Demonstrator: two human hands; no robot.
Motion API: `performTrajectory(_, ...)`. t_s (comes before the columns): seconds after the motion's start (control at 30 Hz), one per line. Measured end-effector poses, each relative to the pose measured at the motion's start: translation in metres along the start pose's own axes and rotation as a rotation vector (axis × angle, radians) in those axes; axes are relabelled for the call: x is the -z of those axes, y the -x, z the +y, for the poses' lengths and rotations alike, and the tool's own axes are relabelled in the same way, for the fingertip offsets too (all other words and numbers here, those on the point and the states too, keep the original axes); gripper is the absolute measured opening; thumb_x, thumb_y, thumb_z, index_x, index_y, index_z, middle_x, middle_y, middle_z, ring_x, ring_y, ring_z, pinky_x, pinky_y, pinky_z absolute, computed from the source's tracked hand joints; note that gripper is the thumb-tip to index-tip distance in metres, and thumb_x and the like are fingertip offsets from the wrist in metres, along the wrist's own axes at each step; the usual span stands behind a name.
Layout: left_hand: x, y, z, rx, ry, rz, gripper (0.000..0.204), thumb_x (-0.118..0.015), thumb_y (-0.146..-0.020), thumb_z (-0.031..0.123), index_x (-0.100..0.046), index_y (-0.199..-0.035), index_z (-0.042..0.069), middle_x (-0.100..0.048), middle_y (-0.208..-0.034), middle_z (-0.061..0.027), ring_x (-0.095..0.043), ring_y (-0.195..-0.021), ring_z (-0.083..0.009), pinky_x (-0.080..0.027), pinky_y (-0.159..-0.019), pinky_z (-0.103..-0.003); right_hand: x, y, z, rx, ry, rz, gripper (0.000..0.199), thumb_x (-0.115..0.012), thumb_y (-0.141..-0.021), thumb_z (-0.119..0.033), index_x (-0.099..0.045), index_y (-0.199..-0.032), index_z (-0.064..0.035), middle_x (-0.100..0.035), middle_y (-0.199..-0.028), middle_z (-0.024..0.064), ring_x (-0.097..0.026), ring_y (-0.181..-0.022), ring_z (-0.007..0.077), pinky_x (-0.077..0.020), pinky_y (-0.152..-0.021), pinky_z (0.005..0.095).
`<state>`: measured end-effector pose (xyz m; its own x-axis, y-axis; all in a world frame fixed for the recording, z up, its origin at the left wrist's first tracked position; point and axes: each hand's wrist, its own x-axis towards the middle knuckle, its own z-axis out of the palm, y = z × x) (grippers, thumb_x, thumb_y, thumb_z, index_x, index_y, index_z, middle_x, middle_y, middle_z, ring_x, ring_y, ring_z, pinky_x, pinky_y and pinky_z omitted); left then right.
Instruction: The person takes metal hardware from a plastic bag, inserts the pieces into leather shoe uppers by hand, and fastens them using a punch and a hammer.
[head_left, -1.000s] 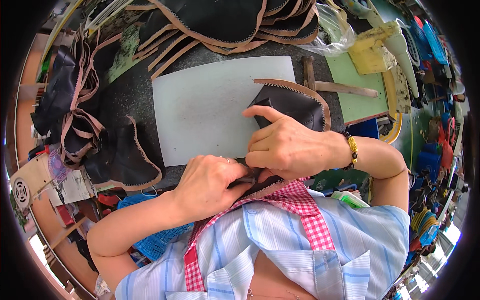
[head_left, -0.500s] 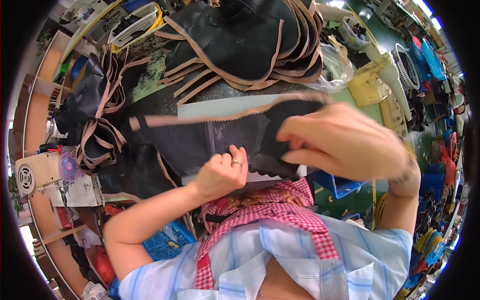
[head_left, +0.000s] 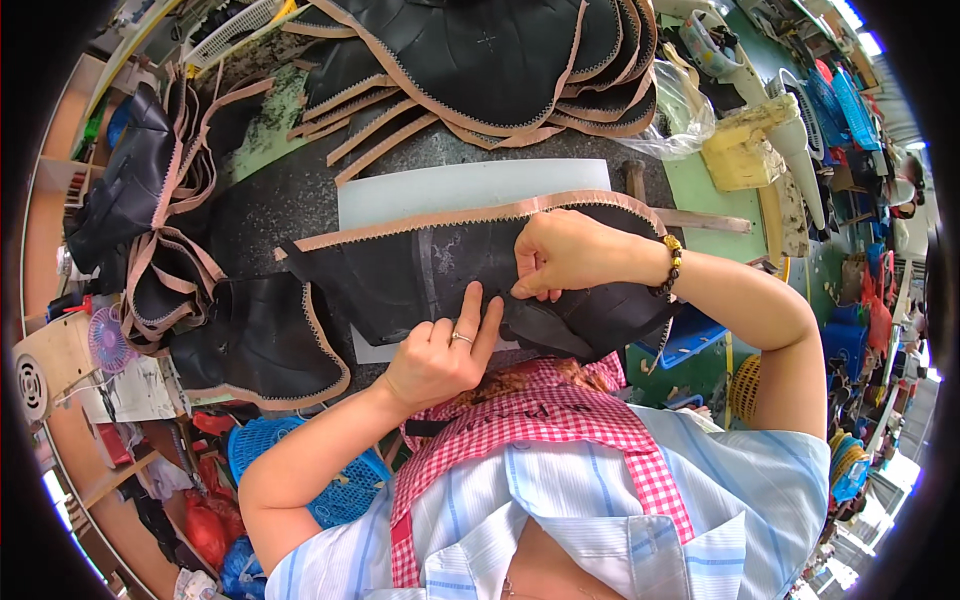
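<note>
The left hand stretches two fingers over a black leather-like piece trimmed with a zigzag-edged tan border, while the right hand, its fingers curled, is at the piece's upper middle. Beneath it, a white sheet lies on the dark-topped bench, near a wooden-handled hammer and a pile of similar black pieces along the far side.
</note>
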<state>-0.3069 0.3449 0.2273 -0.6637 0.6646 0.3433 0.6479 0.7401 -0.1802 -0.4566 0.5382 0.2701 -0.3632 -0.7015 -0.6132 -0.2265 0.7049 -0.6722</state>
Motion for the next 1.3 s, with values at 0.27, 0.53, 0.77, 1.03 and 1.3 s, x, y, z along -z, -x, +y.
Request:
performTrajectory(0.27,-0.002,0.000,0.004,0.039,0.071,-0.052,0.044,-0.055,-0.077,0.013,-0.067,-0.117,0.000,-0.064,-0.117,-0.0290,-0.050,-0.050,-0.0098,-0.040,-0.048,-0.020,-0.013,-0.002,0.002,0.102,0.295,0.194,0.022,-0.071,-0.077,-0.024,-0.069,-0.071,-0.0022,-0.070,-0.068,0.0074,-0.069,-0.061,0.0173,-0.0549,-0.064,0.0310)
performTrajectory(0.53,-0.007,0.013,0.007,0.185,0.189,-0.016,0.058,-0.059,-0.073,0.004,-0.059,-0.130,0.004,-0.057,-0.132,-0.0213,-0.055,-0.054,-0.0115,-0.047,-0.054,-0.025,0.043,0.062,0.049,0.155,-0.034,0.705,0.015,-0.070,-0.080,-0.015,-0.067,-0.085,-0.0013,-0.068,-0.073,0.0091,-0.067,-0.068,0.0171,-0.0535,-0.064,0.0310)
performTrajectory(0.77,-0.008,0.018,0.006,0.178,0.195,-0.010,0.055,-0.059,-0.072,0.005,-0.061,-0.127,0.004,-0.059,-0.130,-0.0195,-0.058,-0.057,-0.0121,-0.048,-0.055,-0.025,-0.003,-0.003,-0.001,0.385,0.155,0.298,0.019,-0.074,-0.079,-0.020,-0.066,-0.081,-0.0026,-0.066,-0.073,0.0092,-0.066,-0.069,0.0230,-0.0512,-0.066,0.0323)
performTrajectory(1.03,-0.002,0.010,0.006,0.134,0.143,-0.060,0.047,-0.058,-0.075,0.011,-0.062,-0.120,-0.001,-0.061,-0.126,-0.0226,-0.057,-0.054,-0.0128,-0.048,-0.052,-0.025,0.003,-0.022,-0.009,0.211,0.344,0.185,0.025,-0.077,-0.069,-0.030,-0.067,-0.071,-0.0067,-0.068,-0.072,0.0112,-0.066,-0.074,0.0306,-0.0511,-0.069,0.0418)
performTrajectory(1.3,-0.005,0.014,0.011,0.251,0.208,-0.035,0.055,-0.059,-0.074,0.004,-0.060,-0.128,0.009,-0.054,-0.138,-0.0170,-0.059,-0.053,-0.0149,-0.051,-0.055,-0.028,0.041,0.099,0.098,0.032,0.562,0.662,0.021,-0.070,-0.077,-0.015,-0.059,-0.091,-0.0037,-0.060,-0.083,0.0123,-0.061,-0.079,0.0278,-0.0485,-0.070,0.0370)
